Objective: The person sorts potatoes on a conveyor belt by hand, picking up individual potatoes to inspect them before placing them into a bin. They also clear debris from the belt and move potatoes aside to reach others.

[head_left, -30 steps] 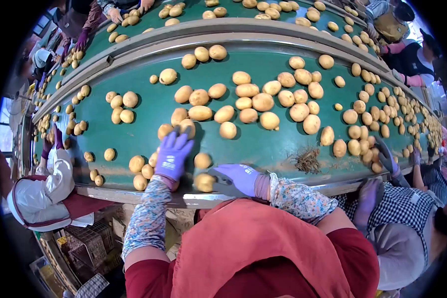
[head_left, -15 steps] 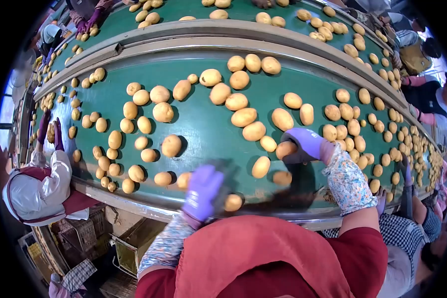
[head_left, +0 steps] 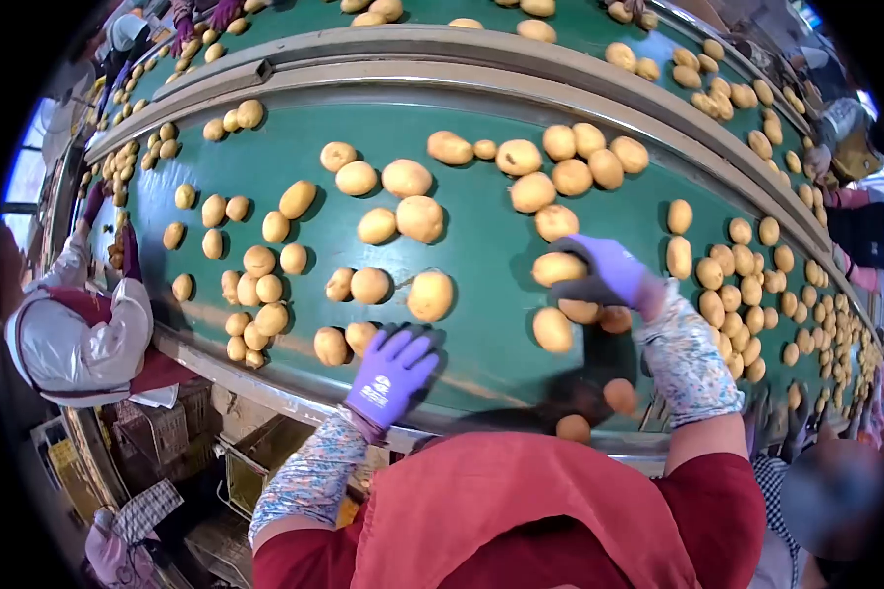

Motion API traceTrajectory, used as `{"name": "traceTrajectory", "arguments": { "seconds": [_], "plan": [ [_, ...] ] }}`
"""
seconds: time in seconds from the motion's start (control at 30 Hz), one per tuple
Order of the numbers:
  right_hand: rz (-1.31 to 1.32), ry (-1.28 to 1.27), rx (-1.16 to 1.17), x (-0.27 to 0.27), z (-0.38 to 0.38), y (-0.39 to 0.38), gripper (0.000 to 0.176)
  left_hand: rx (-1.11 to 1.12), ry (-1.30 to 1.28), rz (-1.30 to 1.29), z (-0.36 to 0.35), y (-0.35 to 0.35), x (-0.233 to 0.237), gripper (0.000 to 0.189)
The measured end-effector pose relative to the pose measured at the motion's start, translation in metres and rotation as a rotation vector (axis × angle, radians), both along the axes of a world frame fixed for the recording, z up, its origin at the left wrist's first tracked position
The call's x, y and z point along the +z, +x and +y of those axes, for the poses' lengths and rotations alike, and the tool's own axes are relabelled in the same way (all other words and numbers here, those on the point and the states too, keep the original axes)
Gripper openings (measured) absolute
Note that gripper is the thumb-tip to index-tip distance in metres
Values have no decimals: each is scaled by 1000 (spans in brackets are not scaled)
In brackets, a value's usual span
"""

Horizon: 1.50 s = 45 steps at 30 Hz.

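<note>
I've got a tan oval potato poking out left of the curled-fingered, purple-and-grey-gloved right hand, long axis palmward, can't tell if gripped, splayed purple-gloved left hand farther off.

Rounded tan potatoes lie scattered across a flat green conveyor belt. Behind it runs a long grey metal rail, then a second flat green belt. The left purple-gloved hand lies just before two potatoes; the right purple-gloved hand is among others, farther right.
</note>
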State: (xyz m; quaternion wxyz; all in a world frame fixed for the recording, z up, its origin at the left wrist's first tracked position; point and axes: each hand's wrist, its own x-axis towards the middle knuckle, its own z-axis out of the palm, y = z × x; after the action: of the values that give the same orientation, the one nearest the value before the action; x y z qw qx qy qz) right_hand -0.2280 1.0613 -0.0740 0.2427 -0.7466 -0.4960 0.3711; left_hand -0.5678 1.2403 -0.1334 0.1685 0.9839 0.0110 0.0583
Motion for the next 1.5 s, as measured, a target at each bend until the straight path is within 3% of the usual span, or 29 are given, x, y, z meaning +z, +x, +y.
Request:
{"name": "traceTrajectory", "arguments": {
  "seconds": [0.07, 0.1, 0.13, 0.17, 0.23, 0.3, 0.33, 0.4, 0.47, 0.5, 0.6, 0.63, 0.73, 0.8, 0.87, 0.9, 1.0, 1.07, 1.13, 1.23, 1.27, 1.37, 1.47, 1.5],
  "plan": [
    [-61, 234, -282, -4, 18, 12, 43, 82, -77, -15, 38, -11, -7, 40],
    [300, 276, -640, 10, 30, 18, 32, 150, 3, -115, 53, -16, -13, 37],
    [677, 606, -815, -10, 38, 39, 30, 202, 63, -99, 72, -26, -14, 34],
    [613, 556, -794, -12, 56, 45, 28, 295, 123, -110, 89, -28, -16, 33],
    [173, 430, -646, -26, 96, 12, 24, 429, 203, -117, 121, -28, -20, 33],
    [-513, 450, -218, -20, 141, -74, 30, 496, 249, -130, 148, -31, -28, 36],
    [-480, 96, -99, -41, 161, -91, 44, 532, 265, -127, 159, -32, -25, 37],
    [-610, 47, -106, -65, 177, -115, 52, 583, 336, -145, 182, -43, -28, 37],
    [-348, 224, -66, -73, 177, -101, 51, 639, 350, -122, 208, -63, -34, 37],
    [-156, 66, 127, -46, 188, -83, 51, 669, 342, -117, 223, -75, -42, 37],
    [-94, 137, -338, -1, 182, -42, 34, 751, 230, -225, 248, -88, -46, 40],
    [284, 82, -651, 17, 182, -14, 40, 784, 162, -308, 253, -90, -49, 42],
    [-559, 68, -669, -30, 163, 25, 48, 860, 219, -300, 268, -93, -55, 43],
    [-1129, -70, -230, -51, 144, 10, 41, 803, 196, -281, 266, -89, -46, 43],
    [-871, -87, -299, -54, 149, -5, 48, 779, 193, -233, 264, -86, -40, 43],
    [-729, -221, -228, -46, 153, -8, 49, 770, 123, -218, 264, -87, -39, 43],
    [-359, -93, -72, -24, 164, -8, 49, 716, 191, -195, 266, -93, -41, 46],
    [-249, 69, -455, 23, 192, -17, 43, 665, 106, -162, 271, -94, -39, 48],
    [333, 623, -925, 0, 200, -2, 44, 611, 61, -139, 274, -95, -32, 48],
    [-315, -44, -474, -37, 222, -32, 61, 429, 175, -95, 289, -105, -40, 45],
    [-935, -95, -174, -55, 226, -58, 62, 355, 182, -70, 294, -107, -39, 45],
    [-887, -140, -251, -54, 244, -80, 67, 409, 210, -18, 311, -118, -39, 51],
    [-518, -96, -376, -49, 249, -48, 80, 539, 232, -17, 336, -138, -50, 54],
    [-273, 5, -346, -54, 254, -26, 74, 578, 166, -62, 338, -135, -42, 53]
  ]
}}
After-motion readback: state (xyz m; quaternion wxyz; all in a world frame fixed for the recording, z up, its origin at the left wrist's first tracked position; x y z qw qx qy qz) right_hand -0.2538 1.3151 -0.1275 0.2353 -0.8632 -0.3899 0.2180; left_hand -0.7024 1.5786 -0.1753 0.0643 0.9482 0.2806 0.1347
